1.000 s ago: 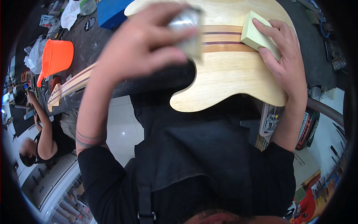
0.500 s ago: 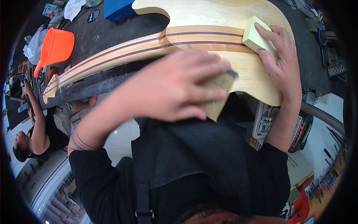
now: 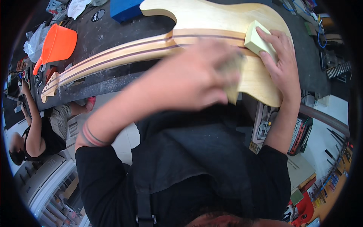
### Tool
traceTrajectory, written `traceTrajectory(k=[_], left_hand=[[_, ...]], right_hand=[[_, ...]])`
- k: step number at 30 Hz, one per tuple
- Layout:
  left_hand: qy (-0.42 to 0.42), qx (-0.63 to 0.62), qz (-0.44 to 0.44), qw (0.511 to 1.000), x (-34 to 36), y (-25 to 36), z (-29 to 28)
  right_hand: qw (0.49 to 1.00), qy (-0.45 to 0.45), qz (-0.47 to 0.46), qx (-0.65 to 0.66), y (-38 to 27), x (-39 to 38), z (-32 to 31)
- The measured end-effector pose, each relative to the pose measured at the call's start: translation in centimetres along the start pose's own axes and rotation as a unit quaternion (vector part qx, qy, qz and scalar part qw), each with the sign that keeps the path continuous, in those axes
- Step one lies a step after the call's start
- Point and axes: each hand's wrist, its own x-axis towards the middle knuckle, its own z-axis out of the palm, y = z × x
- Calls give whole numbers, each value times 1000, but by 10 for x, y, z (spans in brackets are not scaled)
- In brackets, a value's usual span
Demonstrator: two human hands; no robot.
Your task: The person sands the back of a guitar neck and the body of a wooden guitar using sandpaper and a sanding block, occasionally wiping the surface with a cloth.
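An unpainted guitar (image 3: 211, 17) of pale wood, with dark stripes along its neck and body, lies across the workbench. My left hand (image 3: 200, 73), smeared by motion, grips what looks like a folded sheet of sandpaper (image 3: 235, 81) at the body's near side. Whether the sheet touches the wood cannot be made out. On the wide end of the body, my right hand (image 3: 281, 56) holds a pale yellow block (image 3: 256, 39) between thumb and fingers. The block rests over the central stripes.
An orange plastic dipper (image 3: 59, 43) stands at the left beside a clear plastic bag (image 3: 36, 43). A blue block (image 3: 126, 9) lies beyond the guitar. On the far left another person (image 3: 34, 136) works at the dark bench (image 3: 102, 85). Tools hang at the lower right.
My left hand has moved up and to the right with the sandpaper, nearer the guitar body. My right hand stays on the block; the view has shifted slightly.
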Motion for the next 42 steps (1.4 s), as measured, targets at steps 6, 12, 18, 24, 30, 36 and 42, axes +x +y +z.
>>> traceTrajectory(k=[6, 12, 18, 24, 30, 36, 42], left_hand=[[-6, -6, -50, 999, -29, -12, -26], [15, -30, -6, 999, -12, 25, 8], [79, 58, -106, 990, -11, -22, -21], [14, -25, -51, 998, -42, 14, -18], [20, -23, -36, 999, -16, 28, 8], [36, 22, -121, 992, -37, 6, -22], [-1, -44, -80, 996, -54, 43, -7]], right_hand=[[1000, 0, 8, -22, -1, -5, -6], [999, -26, 41, -4, -5, -4, -11], [998, -25, 49, 13, -11, 2, -8], [999, -21, 48, 7, -10, -2, -10], [999, -20, 50, 7, -7, -3, -11], [998, -24, 49, 5, -9, -1, -8], [999, -17, 47, 10, -4, -5, -9]])
